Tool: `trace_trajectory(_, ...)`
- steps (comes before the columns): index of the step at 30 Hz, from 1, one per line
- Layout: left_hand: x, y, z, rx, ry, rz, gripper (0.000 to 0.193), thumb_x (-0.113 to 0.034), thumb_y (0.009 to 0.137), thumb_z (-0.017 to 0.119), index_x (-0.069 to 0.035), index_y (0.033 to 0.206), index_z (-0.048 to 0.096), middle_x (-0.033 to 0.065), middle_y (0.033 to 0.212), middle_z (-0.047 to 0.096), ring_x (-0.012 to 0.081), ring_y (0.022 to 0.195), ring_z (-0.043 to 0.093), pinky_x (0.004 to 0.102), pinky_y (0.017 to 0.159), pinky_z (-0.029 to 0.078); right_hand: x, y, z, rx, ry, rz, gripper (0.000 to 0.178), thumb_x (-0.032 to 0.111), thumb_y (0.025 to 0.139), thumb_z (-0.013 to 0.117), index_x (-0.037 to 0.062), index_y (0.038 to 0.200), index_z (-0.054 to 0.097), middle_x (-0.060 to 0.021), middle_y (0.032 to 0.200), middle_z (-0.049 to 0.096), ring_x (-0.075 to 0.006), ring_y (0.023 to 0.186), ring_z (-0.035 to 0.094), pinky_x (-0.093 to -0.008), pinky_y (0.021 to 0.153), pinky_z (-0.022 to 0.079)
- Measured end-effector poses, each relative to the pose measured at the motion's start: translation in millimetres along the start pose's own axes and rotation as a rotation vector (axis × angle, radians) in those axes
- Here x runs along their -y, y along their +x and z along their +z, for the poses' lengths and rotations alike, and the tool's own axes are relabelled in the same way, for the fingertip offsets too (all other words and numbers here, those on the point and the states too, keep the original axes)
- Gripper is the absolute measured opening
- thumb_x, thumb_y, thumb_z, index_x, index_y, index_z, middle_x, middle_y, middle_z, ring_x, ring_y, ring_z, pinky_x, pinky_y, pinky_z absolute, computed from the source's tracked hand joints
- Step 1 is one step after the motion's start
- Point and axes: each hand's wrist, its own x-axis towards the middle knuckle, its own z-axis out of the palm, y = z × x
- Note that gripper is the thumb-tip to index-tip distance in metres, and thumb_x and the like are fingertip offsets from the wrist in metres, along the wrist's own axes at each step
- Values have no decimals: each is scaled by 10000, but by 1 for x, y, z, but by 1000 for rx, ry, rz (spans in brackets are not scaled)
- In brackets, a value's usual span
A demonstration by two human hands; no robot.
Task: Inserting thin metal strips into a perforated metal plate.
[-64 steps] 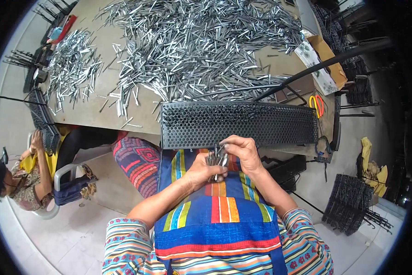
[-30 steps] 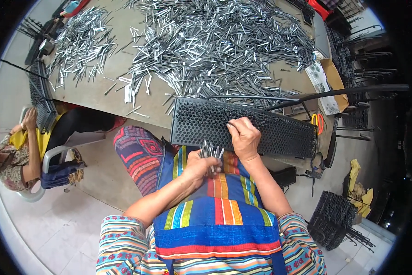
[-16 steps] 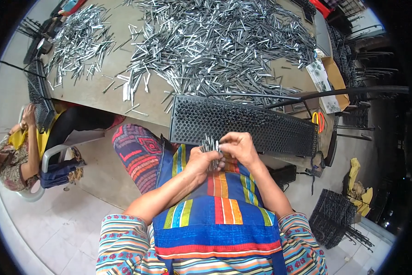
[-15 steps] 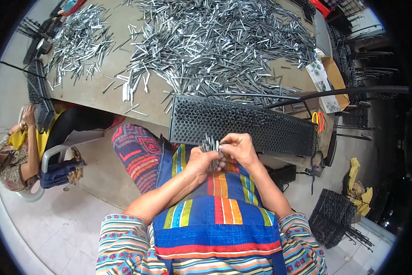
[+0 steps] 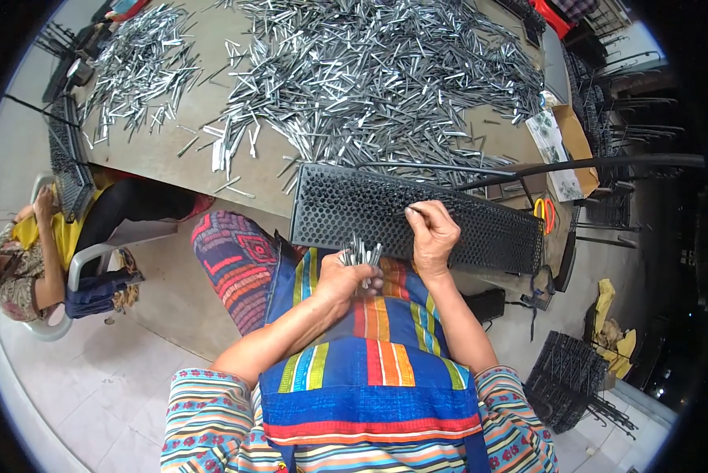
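Observation:
My left hand [image 5: 342, 282] is closed around a bundle of thin grey metallic strips [image 5: 361, 253], whose upper ends fan out above the thumb. It hovers over my striped blue apron [image 5: 322, 370]. To its right, my right hand [image 5: 434, 239] is raised over a long black perforated rack [image 5: 346, 206], thumb and fingertips pinched together just above its holes. Anything in that pinch is too small to make out. The rack lies slanted along the near edge of the table, with rows of round holes and darker bits across its middle.
A large heap of loose strips [image 5: 378, 87] covers the table [image 5: 283, 146], with a smaller pile [image 5: 143, 67] at the left. Right of the rack are yellow-and-orange scissor handles [image 5: 544, 213] and an open cardboard box [image 5: 576, 142]. Another person [image 5: 42, 260] sits at the left. Black racks [image 5: 563, 374] stand lower right.
My right hand has left the bundle and moved up and right to the rack, fingers pinched. My left hand keeps hold of the strips in nearly the same place.

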Motion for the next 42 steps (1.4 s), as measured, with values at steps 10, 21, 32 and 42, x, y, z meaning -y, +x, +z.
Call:
trace_trajectory(10,-3,0,2,24,-49,-57,74,15,785,641,18,857,623,132,745,667,194,575,642,287,498,532,-1,1,3,61,-218,-157,70,-37,744,686,-10,801,655,-99,750,629,-202,647,627,-282,575,477)
trace_trajectory(21,-6,3,4,-6,-105,-77,93,19,773,650,22,862,622,129,747,662,201,574,638,280,476,508,-1,-3,-2,184,-284,-96,63,-2,737,700,-2,793,672,-81,688,608,-163,552,572,-287,512,435)
trace_trajectory(32,-8,-3,14,41,-108,-2,95,41,783,586,13,849,648,109,739,670,159,578,630,275,491,514,6,-34,-9,445,454,739,55,-4,798,670,-5,851,656,-42,665,650,-36,462,495,-174,410,362)
trace_trajectory(42,-2,1,11,84,-47,-13,116,7,800,611,4,913,637,107,754,674,176,592,657,278,495,546,-3,-44,-10,414,441,768,25,9,824,658,-5,838,641,-29,642,629,-29,443,467,-179,402,338)
